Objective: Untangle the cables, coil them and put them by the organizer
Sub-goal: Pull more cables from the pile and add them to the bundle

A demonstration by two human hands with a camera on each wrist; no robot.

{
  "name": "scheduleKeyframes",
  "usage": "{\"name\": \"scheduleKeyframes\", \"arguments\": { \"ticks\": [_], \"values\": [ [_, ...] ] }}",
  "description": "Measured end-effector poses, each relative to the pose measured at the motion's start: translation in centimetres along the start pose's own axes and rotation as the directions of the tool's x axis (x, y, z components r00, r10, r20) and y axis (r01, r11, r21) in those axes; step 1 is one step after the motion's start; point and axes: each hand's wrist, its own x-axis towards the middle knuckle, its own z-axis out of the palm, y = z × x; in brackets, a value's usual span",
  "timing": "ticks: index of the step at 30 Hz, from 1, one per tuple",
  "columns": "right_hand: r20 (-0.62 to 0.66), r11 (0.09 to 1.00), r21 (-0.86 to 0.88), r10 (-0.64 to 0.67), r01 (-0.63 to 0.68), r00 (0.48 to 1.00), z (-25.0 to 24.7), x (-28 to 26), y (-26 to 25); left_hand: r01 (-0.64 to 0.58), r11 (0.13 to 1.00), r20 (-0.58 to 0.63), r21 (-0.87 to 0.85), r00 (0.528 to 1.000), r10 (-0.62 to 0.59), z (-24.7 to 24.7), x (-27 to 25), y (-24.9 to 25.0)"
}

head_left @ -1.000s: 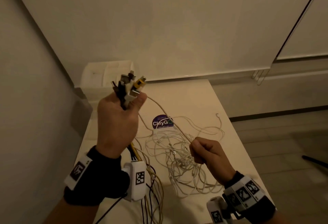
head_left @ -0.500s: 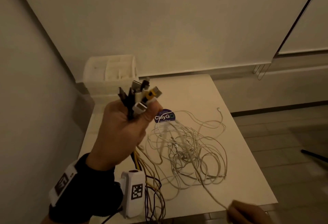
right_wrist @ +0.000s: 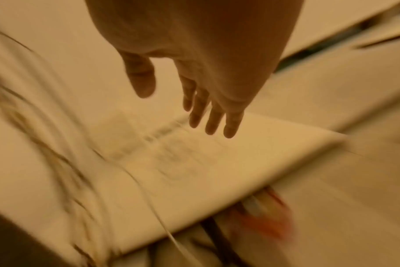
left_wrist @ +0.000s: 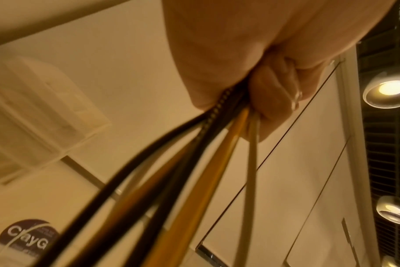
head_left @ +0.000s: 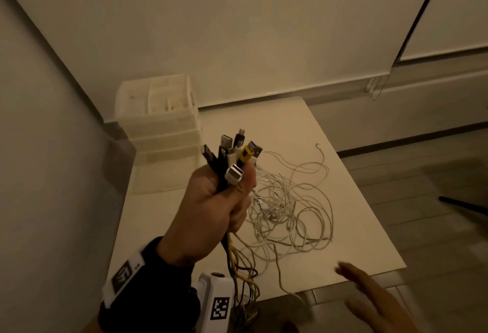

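While the left hand (head_left: 211, 216) squeezes a bunch of plugs (head_left: 232, 156) up in the air, their black, yellow and white cords (left_wrist: 194, 171) hang down from the fist past the near edge of the table (head_left: 369, 232). The right hand (head_left: 375, 303) is flat, with its fingers (right_wrist: 215, 121) straight, and it holds nothing. It floats just off the near right corner of the table.

A big messy pile of thin white cables (head_left: 287, 206) lies in the middle of the table, a bit toward the right edge. One thin white cable (head_left: 280, 274) runs out of the pile and drops over the near edge. The organizer (head_left: 161, 121), a see-through box with drawers, stands at the far left corner, well apart from the pile.

What could go wrong? The loose cable hanging over the edge could slide and drag more of the pile down to the floor, because no hand holds it. I cannot tell whether some held cords are caught in the white pile; if they are, lifting the fist could pull the knots tighter. The fist is very full, so a plug might slip out. If the right hand grabs the pile fast, loops could catch on its fingers.
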Motion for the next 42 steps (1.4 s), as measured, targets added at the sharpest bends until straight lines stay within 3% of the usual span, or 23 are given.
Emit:
{"name": "scheduleKeyframes", "arguments": {
  "ticks": [3,5,7,12,18,23,26,31,35,36,38,40,42],
  "values": [
    [0.224,0.974,-0.043,-0.208,0.223,0.952,3.2,3.3,-5.9,0.014,1.000,0.044,-0.017,0.999,-0.014,1.0,-0.5,-0.7],
    [0.322,0.933,0.014,-0.344,0.359,0.882,6.4,5.3,-7.7,0.018,0.999,0.047,-0.032,0.999,-0.016,1.5,-1.0,-0.9],
    [0.354,0.926,0.057,-0.369,0.374,0.859,8.1,6.6,-9.1,0.027,0.998,0.030,-0.050,0.999,-0.026,1.4,-1.6,-1.0],
    [0.423,0.981,0.036,-0.190,0.193,0.886,11.8,7.2,-4.6,0.011,0.976,-0.056,-0.216,0.998,-0.024,-1.0,-3.0,-0.4],
    [0.593,0.985,-0.141,0.007,0.095,0.805,13.5,8.0,3.3,-0.043,0.943,-0.135,-0.330,0.991,-0.002,-2.2,-4.5,0.0],
    [0.610,0.942,-0.335,0.228,-0.014,0.759,13.7,8.4,8.1,-0.064,0.938,-0.156,-0.341,0.988,0.011,-3.3,-4.8,0.6],
    [0.618,0.916,-0.398,0.233,0.043,0.751,14.6,9.0,8.3,-0.054,0.938,-0.183,-0.342,0.983,-0.010,-2.8,-5.3,-0.4],
    [0.592,0.922,-0.384,0.196,0.059,0.782,15.2,9.3,7.5,-0.098,0.933,-0.251,-0.345,0.968,0.009,-3.9,-4.9,0.5],
    [0.689,0.971,-0.237,0.162,0.009,0.706,11.8,9.6,5.7,-0.084,0.942,-0.245,-0.324,0.969,0.002,-4.0,-5.1,0.2],
    [0.670,0.981,-0.186,0.163,-0.049,0.724,10.7,9.8,5.5,-0.082,0.945,-0.243,-0.316,0.970,0.002,-3.9,-5.2,-0.1],
    [0.517,0.978,-0.160,0.197,-0.132,0.833,9.5,10.7,6.3,-0.076,0.946,-0.247,-0.314,0.969,-0.004,-3.8,-5.1,-0.5],
    [0.277,0.933,-0.335,0.228,-0.129,0.933,9.4,12.3,7.3,-0.072,0.944,-0.244,-0.322,0.970,-0.009,-3.7,-4.9,-0.8],
    [0.140,0.797,-0.577,0.309,-0.176,0.941,10.4,14.0,8.2,-0.069,0.944,-0.247,-0.324,0.969,-0.013,-3.5,-4.6,-1.1]
  ]
}}
